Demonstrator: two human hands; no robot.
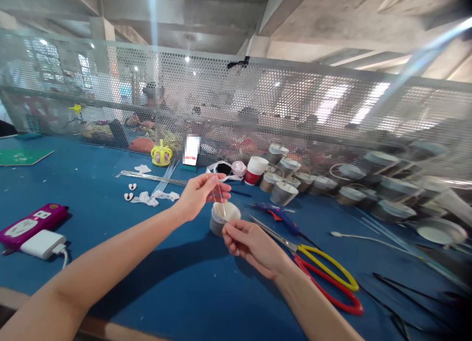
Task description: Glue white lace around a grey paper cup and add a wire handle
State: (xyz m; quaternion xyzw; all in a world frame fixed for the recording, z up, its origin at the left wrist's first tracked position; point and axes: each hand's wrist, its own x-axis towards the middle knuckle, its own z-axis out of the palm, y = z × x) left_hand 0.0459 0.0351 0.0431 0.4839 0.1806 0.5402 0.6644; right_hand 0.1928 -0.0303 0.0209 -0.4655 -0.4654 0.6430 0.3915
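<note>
The left hand (pixel 202 193) pinches the upper end of a thin clear strand (pixel 220 196) between thumb and fingers, and the right hand (pixel 250 242) has thumb and curled fingers closed on its lower end, so that the strand slants between them, doubled near the top. It passes in front of the mouth of a grey cup (pixel 216 223) with a pale inside, upright around the middle of the blue tabletop (pixel 165 301); whether strand or right hand touches the cup cannot be told. Just right of that hand lie scissors (pixel 328 267) with one yellow and one red handle, their blades towards the cup, and beyond the blades a blue glue gun (pixel 276 214). Left of the left hand are thin metal rods (pixel 151 176) and white scraps (pixel 146 199). Towards the far edge stand a yellow crown-shaped piece (pixel 161 154), a pink rose (pixel 239 169) and a red-and-white paper cup (pixel 255 172), with more grey cups (pixel 283 194) crowded rightward along that edge. A purple case (pixel 35 223) with a white block (pixel 43 244) against it lies towards the left of the tabletop, and a green board (pixel 24 156) near its far left corner.
</note>
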